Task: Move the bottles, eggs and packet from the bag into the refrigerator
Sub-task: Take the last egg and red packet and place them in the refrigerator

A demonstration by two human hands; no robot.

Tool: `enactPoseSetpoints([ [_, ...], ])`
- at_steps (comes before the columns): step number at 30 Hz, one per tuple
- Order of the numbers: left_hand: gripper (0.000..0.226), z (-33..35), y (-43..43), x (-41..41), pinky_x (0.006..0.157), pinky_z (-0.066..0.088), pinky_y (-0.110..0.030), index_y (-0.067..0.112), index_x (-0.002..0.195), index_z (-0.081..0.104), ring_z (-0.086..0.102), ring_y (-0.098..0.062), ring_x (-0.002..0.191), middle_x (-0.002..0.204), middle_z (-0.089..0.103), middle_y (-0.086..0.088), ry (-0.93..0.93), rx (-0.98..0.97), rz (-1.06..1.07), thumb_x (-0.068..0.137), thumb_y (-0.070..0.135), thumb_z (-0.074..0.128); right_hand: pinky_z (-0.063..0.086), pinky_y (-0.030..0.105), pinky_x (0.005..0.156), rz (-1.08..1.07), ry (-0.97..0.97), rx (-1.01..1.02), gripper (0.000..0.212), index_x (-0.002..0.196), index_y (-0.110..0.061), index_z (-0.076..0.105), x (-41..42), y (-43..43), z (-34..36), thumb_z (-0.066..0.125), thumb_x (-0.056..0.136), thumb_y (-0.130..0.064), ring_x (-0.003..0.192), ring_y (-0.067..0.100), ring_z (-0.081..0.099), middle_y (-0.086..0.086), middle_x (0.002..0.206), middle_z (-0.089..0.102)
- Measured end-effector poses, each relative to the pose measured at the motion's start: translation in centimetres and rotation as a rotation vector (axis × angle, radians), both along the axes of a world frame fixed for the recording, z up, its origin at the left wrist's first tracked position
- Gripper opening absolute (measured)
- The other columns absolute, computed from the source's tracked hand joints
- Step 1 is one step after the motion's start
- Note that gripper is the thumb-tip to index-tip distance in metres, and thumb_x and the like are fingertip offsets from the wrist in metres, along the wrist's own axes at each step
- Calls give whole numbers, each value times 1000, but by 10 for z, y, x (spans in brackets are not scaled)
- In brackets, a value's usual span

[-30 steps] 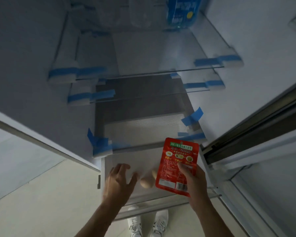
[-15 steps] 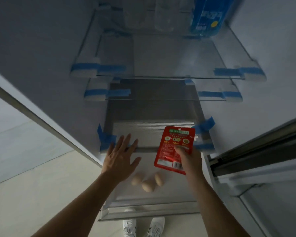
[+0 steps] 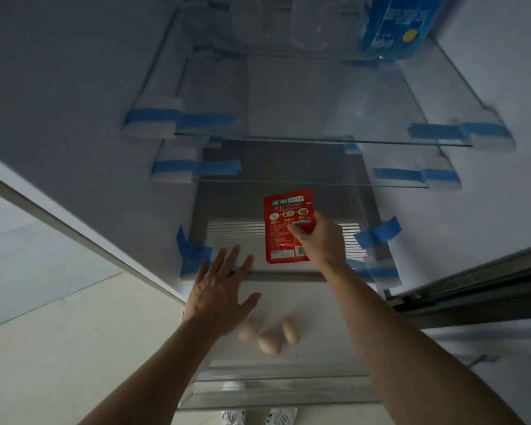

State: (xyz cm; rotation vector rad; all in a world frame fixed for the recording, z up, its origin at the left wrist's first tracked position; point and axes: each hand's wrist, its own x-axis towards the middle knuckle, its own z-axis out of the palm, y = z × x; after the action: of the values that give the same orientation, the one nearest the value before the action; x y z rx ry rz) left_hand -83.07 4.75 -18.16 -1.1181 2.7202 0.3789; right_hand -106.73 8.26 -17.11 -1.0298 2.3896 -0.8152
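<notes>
Inside the open refrigerator [image 3: 74,87], the person's right hand [image 3: 321,240] pinches a red packet [image 3: 284,219] at its lower right edge, thumb across the printed face and fingers curled behind it, holding it upright over the ribbed grey shelf [image 3: 236,237]. The left hand [image 3: 218,289] is spread flat and holds nothing, fingers fanned over the front edge of that shelf, beside a patch of blue tape [image 3: 193,253]. Three eggs [image 3: 269,335] lie together in the pulled-out clear drawer [image 3: 276,391], just below the left hand and well below the packet. On the glass shelf [image 3: 319,139] at the top stand a blue-labelled bottle [image 3: 396,23] and a clear bottle [image 3: 313,23].
</notes>
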Motion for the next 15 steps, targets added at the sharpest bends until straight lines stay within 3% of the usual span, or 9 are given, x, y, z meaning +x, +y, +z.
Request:
enactPoseSetpoints([
  [3, 83, -1, -1, 0, 124, -5, -46, 41, 155, -2, -17, -21, 151, 163, -19, 6, 1, 6, 1, 84, 79, 18, 56, 33, 78, -15, 214, 62, 57, 119, -21, 61, -2, 2, -1, 64, 83, -65, 96, 19, 69, 0, 111, 69],
  [6, 86, 0, 0, -1, 123, -6, -47, 41, 154, -3, -19, -21, 151, 162, -20, 5, 1, 12, 9, 83, 82, 20, 54, 41, 93, 59, 374, 19, 67, 138, -24, 47, 3, 18, -8, 60, 86, -63, 118, 23, 57, 4, 131, 59],
  [10, 92, 0, 2, -1, 123, -7, -46, 43, 153, -8, -20, -20, 150, 160, -23, 6, 0, 2, 21, 73, 88, 2, 44, 51, 108, 283, 472, -27, 66, 148, -24, 40, 24, 50, -24, 45, 94, -60, 138, 27, 44, 6, 150, 45],
  [13, 87, 1, 2, -1, 122, -9, -45, 42, 154, -5, -22, -20, 149, 160, -23, 6, 11, 15, 28, 83, 83, 23, 32, 54, 117, 360, 496, 42, 70, 155, -26, 28, 35, 62, -39, 25, 97, -65, 149, 28, 27, 5, 163, 27],
  [15, 86, 3, 1, -1, 122, -11, -44, 42, 154, -6, -25, -19, 147, 159, -26, 7, 10, 28, 31, 86, 79, 32, 27, 52, 118, 352, 506, 71, 69, 157, -27, 24, 34, 54, -40, 24, 98, -64, 151, 28, 23, 5, 165, 22],
])
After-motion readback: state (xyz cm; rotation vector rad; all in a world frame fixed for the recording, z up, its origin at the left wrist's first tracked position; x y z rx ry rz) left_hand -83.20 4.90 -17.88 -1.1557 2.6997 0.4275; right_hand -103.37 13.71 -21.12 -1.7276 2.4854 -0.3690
